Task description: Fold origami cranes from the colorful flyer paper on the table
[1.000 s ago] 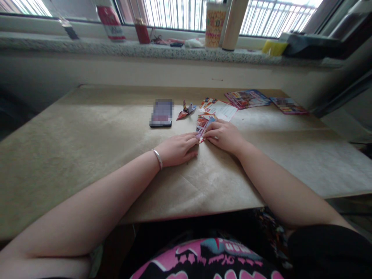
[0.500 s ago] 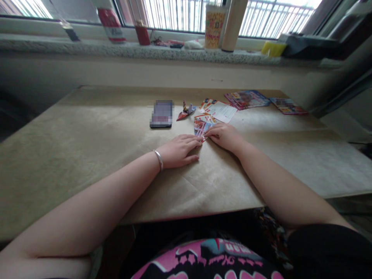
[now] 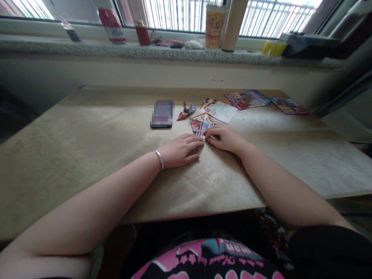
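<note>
A partly folded piece of printed paper point(image 3: 200, 126), red, orange and blue, lies on the table between my hands. My left hand point(image 3: 182, 150), with a silver bangle at the wrist, rests palm down, its fingers stretched over the paper's near corner and its thumb apart. From the other side, my right hand point(image 3: 223, 136) has its fingertips bent together on the paper's right edge. Both hands' fingertips almost meet at the near corner, and part of the paper is hidden under them. Just beyond stands a small folded paper crane point(image 3: 186, 112).
Left of the crane lies a phone point(image 3: 162, 114) with its screen blurred. Printed sheets point(image 3: 225, 112) and stacks of colourful leaflets point(image 3: 247, 99) lie at the back right of the table point(image 3: 95, 135). A patterned cup point(image 3: 214, 29) and a red can point(image 3: 112, 25) stand on the windowsill.
The paper has turned slightly, its far end shifting left. My right fingertips have slid a little toward me along its edge. My left hand has hardly moved.
</note>
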{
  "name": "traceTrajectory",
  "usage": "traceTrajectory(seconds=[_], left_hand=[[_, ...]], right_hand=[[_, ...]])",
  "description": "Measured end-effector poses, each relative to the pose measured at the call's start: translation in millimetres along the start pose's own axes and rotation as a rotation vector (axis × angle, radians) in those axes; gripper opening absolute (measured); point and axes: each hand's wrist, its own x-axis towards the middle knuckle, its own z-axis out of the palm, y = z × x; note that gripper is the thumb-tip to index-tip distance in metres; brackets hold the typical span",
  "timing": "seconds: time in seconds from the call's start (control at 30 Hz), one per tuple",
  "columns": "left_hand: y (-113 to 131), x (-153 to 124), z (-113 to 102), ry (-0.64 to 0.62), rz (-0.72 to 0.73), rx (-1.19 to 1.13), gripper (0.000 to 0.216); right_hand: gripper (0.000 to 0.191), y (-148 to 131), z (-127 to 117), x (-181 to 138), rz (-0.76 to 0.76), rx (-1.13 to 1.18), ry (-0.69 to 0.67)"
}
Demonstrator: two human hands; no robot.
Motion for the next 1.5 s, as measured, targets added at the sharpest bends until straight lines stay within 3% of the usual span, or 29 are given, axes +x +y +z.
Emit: traceTrajectory(seconds=[0.2, 0.63, 1.0, 1.33, 1.5], left_hand=[[1, 1, -2, -0.028, -0.023, 0.010, 0.048], [2, 2, -2, -0.018, -0.034, 0.014, 0.044], [1, 2, -2, -0.007, -0.014, -0.014, 0.043], [1, 3, -2, -0.016, -0.021, -0.016, 0.044], [0, 2, -1, -0.010, -0.018, -0.019, 0.044]], right_hand=[[0.018, -3, -1, -1, -0.060, -0.003, 0.007], [0.017, -2, -7, 1, 0.010, -0.196, -0.012], [0.022, 16, -15, -3, 0.183, -0.382, 0.003], [0.030, -9, -15, 1, 0.248, -0.566, -0.079], [0.032, -13, -13, 2, 0.434, -0.589, -0.068]])
